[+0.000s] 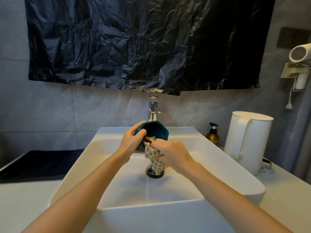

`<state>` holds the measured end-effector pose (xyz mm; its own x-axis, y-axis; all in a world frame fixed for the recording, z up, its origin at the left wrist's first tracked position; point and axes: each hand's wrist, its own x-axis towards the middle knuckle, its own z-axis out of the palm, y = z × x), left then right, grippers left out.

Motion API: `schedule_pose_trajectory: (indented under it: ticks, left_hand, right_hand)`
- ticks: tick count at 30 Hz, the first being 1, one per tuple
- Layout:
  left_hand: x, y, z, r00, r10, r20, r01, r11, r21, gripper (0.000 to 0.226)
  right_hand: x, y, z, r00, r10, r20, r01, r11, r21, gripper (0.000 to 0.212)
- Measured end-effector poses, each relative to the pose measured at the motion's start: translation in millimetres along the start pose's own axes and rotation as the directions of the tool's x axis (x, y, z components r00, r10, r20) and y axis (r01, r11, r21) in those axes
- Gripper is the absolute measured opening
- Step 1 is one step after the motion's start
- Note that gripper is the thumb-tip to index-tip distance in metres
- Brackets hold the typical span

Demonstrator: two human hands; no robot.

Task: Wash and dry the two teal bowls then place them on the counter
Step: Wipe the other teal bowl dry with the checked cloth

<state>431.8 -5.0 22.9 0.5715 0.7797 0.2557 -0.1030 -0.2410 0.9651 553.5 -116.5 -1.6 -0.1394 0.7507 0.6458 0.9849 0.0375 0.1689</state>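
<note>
Over sink (223, 167) | left hand (131, 140) grips bowl (156, 130) | right hand (173, 153): cloth (152, 154) hiding rim

black sheet (143, 42) on wall | white kettle (252, 140) | amber pump bottle (213, 135) | perhaps cooktop (38, 163) left

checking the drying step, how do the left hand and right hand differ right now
The left hand grips the teal bowl at its rim, held tilted; the right hand grips a checked cloth instead. The left hand sits higher, nearer the tap; the right hand lower, above the drain. Both are over the sink, and the cloth touches the bowl.
</note>
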Motion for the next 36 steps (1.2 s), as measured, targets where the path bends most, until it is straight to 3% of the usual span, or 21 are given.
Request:
schedule_pose_trajectory:
  ticks: [5, 10, 11, 16, 18, 20, 23, 29, 31, 33, 36]
  left_hand:
    - [4.2, -1.8, -5.3, 0.999, 0.028, -0.041, -0.024, 0.994, 0.11, 0.033]
    - [3.2, -5.6, -5.5, 0.999, 0.008, -0.053, 0.004, 0.978, 0.21, 0.047]
    - [3.8, -5.9, -6.6, 0.998, 0.007, -0.055, 0.005, 0.974, 0.228, 0.048]
    - [1.2, -2.5, -10.1, 0.999, -0.028, -0.031, 0.036, 0.953, 0.299, 0.047]
    - [0.8, -0.7, -9.0, 0.999, -0.017, -0.037, 0.027, 0.952, 0.306, 0.043]
    - [-0.4, -0.2, -8.4, 0.998, -0.007, -0.06, 0.025, 0.952, 0.305, 0.045]
    - [-1.3, -1.9, -10.2, 0.997, 0.006, -0.073, 0.018, 0.946, 0.325, 0.043]
    - [-1.4, 2.5, -14.2, 0.996, -0.085, -0.005, 0.082, 0.944, 0.32, 0.024]
    - [-0.2, 4.6, -13.7, 0.994, -0.106, 0.029, 0.094, 0.958, 0.27, 0.021]
    - [0.2, 6.0, -11.9, 0.993, -0.112, 0.036, 0.103, 0.976, 0.19, 0.021]
    - [-4.2, 1.9, -4.0, 0.993, -0.106, 0.057, 0.104, 0.994, 0.025, 0.033]
  right_hand:
    - [-2.5, 5.6, -7.9, 0.995, 0.004, 0.101, 0.02, 0.971, -0.238, 0.035]
    - [1.2, -24.2, -2.5, 0.967, 0.053, 0.249, -0.07, 0.996, 0.057, 0.019]
    - [1.2, -22.9, -2.7, 0.968, 0.04, 0.246, -0.054, 0.997, 0.052, 0.019]
    - [-2.2, 2.8, -3.6, 0.958, 0.031, 0.284, 0.044, 0.966, -0.254, 0.028]
    - [-0.9, -1.7, -6.6, 0.951, 0.05, 0.305, 0.046, 0.954, -0.298, 0.027]
    - [2.4, -13.8, -5.8, 0.962, 0.017, 0.273, 0.049, 0.972, -0.232, 0.025]
    - [4.8, -27.3, -6.2, 0.94, 0.013, 0.341, -0.026, 0.999, 0.034, 0.018]
    - [-2.1, 1.6, -6.6, 0.971, -0.041, 0.237, 0.101, 0.964, -0.248, 0.023]
    - [-1.7, 0.7, -8.6, 0.958, -0.04, 0.284, 0.125, 0.949, -0.29, 0.026]
    - [-1.3, -5.5, -9.2, 0.967, -0.049, 0.251, 0.124, 0.949, -0.291, 0.033]
    - [3.3, -12.5, -7.2, 0.994, 0.023, 0.108, -0.005, 0.985, -0.172, 0.036]
